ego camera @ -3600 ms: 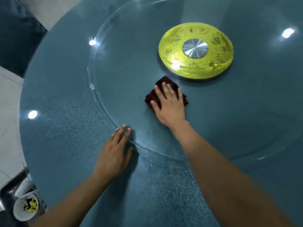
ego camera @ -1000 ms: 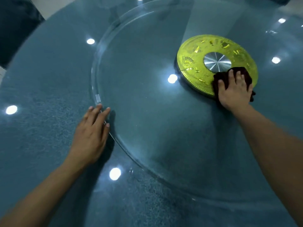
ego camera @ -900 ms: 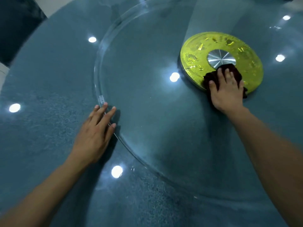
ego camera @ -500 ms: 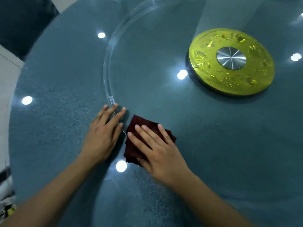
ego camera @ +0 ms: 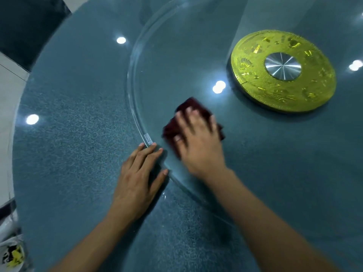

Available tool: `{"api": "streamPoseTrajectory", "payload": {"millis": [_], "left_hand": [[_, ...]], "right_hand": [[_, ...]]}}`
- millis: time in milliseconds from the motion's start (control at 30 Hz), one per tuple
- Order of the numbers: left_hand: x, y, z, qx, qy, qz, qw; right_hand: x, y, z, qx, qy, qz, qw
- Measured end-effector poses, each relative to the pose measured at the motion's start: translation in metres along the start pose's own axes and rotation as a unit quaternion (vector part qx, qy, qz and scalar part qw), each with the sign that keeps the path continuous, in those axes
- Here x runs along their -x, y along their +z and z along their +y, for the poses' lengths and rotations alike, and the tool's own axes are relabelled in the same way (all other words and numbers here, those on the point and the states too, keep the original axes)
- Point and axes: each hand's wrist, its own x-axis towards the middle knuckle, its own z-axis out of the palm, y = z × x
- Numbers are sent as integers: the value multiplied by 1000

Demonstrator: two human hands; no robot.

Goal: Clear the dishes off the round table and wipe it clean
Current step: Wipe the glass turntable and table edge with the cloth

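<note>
The round table [ego camera: 68, 154] has a dark teal speckled top under a clear glass turntable [ego camera: 135, 107]. A folded dark red cloth [ego camera: 189, 108] lies on the glass near its left rim. My right hand [ego camera: 198, 142] presses flat on the cloth with straight fingers and is blurred by motion. My left hand [ego camera: 139, 179] lies flat on the table top, fingertips touching the turntable's rim beside a small label. A yellow-gold disc with a silver hub [ego camera: 282, 69] sits under the glass at the right.
Ceiling lights reflect as bright spots on the glass. The table's left edge drops to a pale tiled floor [ego camera: 7, 91]. A white paper cup with yellow and black print [ego camera: 12, 254] shows at the bottom left, below the table edge.
Over the last second my right hand slid the cloth from the yellow disc down to the rim beside my left hand, then moved it back up and right. My left hand stayed at the rim.
</note>
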Motion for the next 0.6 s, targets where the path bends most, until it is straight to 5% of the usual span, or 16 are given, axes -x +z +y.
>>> {"api": "streamPoseTrajectory", "payload": {"millis": [100,200,367,467,600], "left_hand": [[1,-4,3,32,-17,30,999],[-7,-9,5,67,-16,46,997],[-41,-13,-15,7,-54,46,997],[-53,-12,-26,-31,-55,2,998],[-49,-9,-27,-41,-39,-42,998]], "right_hand": [[39,-4,-35,-24,-81,-44,995],[32,-12,16,-6,-72,-41,997],[-35,-45,195,20,255,6,967],[-62,-59,239,7,364,-8,931],[-55,-37,160,31,228,12,973]]}}
